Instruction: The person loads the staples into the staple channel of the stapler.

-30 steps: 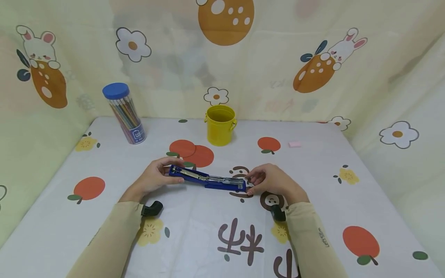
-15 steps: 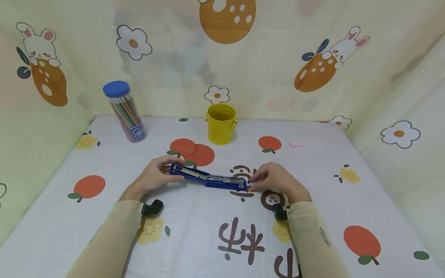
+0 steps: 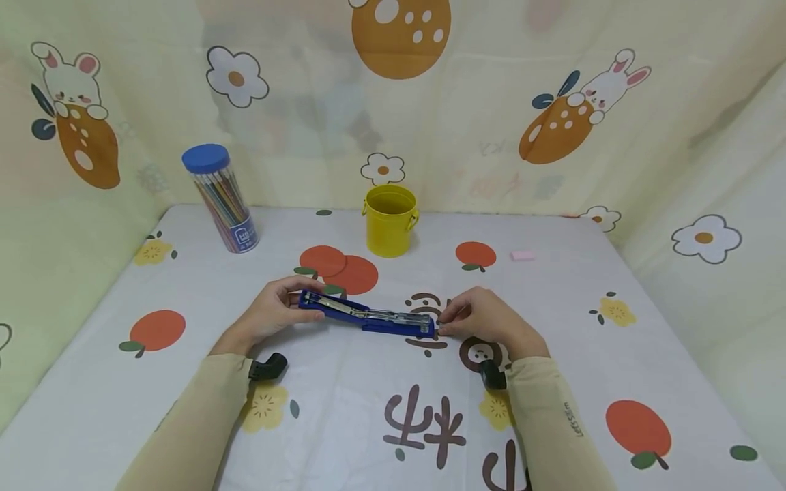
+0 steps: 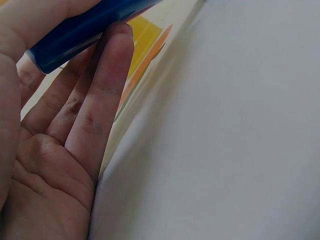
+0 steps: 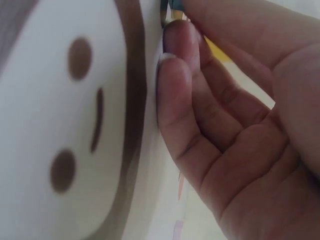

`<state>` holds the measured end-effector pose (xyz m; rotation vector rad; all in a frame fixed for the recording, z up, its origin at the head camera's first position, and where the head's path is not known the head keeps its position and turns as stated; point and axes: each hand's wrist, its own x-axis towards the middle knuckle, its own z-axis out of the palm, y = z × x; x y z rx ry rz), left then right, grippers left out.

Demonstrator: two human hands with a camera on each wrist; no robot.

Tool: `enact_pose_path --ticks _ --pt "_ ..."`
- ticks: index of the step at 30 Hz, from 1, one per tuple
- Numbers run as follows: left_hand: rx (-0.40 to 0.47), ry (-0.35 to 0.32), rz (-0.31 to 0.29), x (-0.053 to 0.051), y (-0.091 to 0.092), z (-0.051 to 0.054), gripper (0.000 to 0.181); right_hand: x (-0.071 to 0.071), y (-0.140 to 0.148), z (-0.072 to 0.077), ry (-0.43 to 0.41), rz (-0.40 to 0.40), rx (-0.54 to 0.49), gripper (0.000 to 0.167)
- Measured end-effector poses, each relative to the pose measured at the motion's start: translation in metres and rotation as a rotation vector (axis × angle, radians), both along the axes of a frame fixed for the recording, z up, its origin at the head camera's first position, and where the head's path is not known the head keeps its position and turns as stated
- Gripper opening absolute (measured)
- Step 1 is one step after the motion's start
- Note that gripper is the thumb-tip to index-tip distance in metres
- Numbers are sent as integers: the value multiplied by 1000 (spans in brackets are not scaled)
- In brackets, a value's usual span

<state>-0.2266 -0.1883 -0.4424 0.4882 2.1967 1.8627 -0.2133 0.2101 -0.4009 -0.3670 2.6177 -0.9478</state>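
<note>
A blue stapler (image 3: 398, 323) lies opened out at the middle of the table, its metal magazine showing, one arm angled up toward the left. My left hand (image 3: 273, 314) pinches its left end between thumb and fingers; the left wrist view shows the blue body (image 4: 82, 32) held above the palm (image 4: 55, 165). At the other end, the thumb and fingertips of my right hand (image 3: 488, 320) pinch together at the stapler's right tip. In the right wrist view only a sliver of it shows past the curled fingers (image 5: 182, 100); what they hold is mostly hidden.
A clear jar of pencils with a blue lid (image 3: 206, 158) stands at the back left. Behind the stapler is a yellow bucket (image 3: 389, 232). A pink eraser-like block (image 3: 522, 256) lies at the back right. Patterned curtains surround the printed tablecloth (image 3: 344, 423).
My right hand has shifted slightly to the right, and its fingertips are drawn closer together at the stapler's end. The left hand and stapler have hardly moved.
</note>
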Motion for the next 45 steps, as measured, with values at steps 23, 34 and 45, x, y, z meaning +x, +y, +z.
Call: enact_pose_path --ticks 23,34,45 --pt "18 -2 -6 0 -1 0 56 0 -1 1 8 71 20 10" --pt "26 -3 -4 -1 0 0 56 -2 -6 11 57 12 -35 16" --pt "42 15 -16 -1 0 -1 55 7 -32 19 44 47 -42 18"
